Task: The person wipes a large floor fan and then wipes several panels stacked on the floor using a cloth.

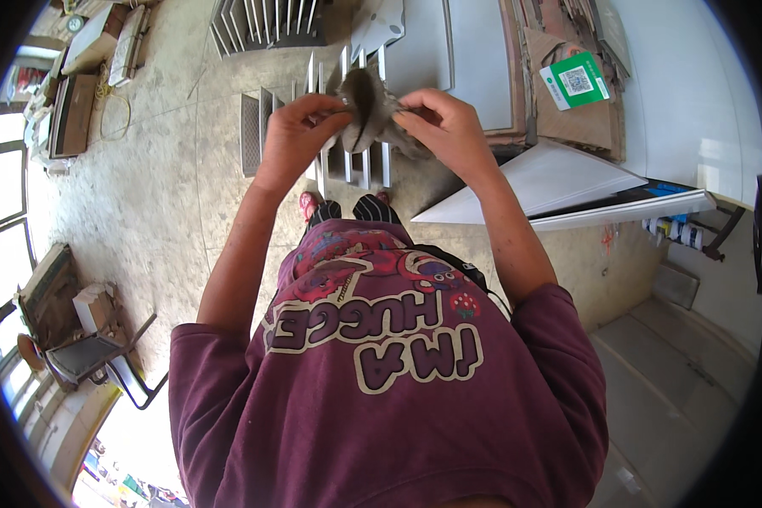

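Note:
Stretched between my hands is a soft grey-brown cloth piece (pixel 360 106), with a dark fold or opening down its middle. Its exact kind is hard to make out. My left hand (pixel 303 135) pinches one edge between thumb and fingers. On the opposite side, my right hand (pixel 445 129) grips the other edge in the same way. Beneath the cloth, several thin white panels (pixel 347 169) stand on edge in a row, partly covered by it and my hands.
More upright panels (pixel 262 21) stand at the far side. Large pale sheets (pixel 487 68) lie at the far right, near cardboard (pixel 559 118) bearing a green-and-white card (pixel 574 80). A white sheet (pixel 542 182) juts out at right. A black-framed chair (pixel 89 356) stands left.

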{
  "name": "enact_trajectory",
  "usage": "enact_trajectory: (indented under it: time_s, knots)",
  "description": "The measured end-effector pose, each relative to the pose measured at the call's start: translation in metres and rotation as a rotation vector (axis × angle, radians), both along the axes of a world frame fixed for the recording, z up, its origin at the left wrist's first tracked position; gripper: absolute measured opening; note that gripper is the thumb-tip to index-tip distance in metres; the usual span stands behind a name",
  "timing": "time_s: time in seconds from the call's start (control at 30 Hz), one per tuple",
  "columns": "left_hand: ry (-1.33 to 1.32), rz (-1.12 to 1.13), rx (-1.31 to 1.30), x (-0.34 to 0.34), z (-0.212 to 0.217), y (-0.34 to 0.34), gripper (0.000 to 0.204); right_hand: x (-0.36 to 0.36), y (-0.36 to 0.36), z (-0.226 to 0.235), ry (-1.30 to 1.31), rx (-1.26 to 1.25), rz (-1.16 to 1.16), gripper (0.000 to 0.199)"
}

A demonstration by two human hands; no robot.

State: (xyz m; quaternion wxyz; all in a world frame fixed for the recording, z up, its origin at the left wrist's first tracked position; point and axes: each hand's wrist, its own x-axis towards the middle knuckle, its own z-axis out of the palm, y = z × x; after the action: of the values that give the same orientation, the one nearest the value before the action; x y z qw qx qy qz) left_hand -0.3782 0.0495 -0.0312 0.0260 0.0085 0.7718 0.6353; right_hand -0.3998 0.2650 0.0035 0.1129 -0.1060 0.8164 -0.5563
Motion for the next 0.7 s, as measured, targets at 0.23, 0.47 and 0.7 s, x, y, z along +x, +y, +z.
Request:
enact_trajectory:
  time_s: [0.23,0.47,0.7]
  knots:
    - [0.045,-0.053,0.052,-0.022,0.029,0.018,0.017,-0.017,-0.018,0.022,0.063,-0.150,-0.007,0.017]
    - [0.154,-0.066,-0.002,-0.032,0.052,0.024,0.022,-0.018,-0.026,0.041,0.183,-0.227,-0.106,0.016]
    - [0.224,-0.093,-0.072,-0.038,0.079,0.035,0.018,-0.018,-0.018,0.061,0.426,-0.092,-0.144,0.015]
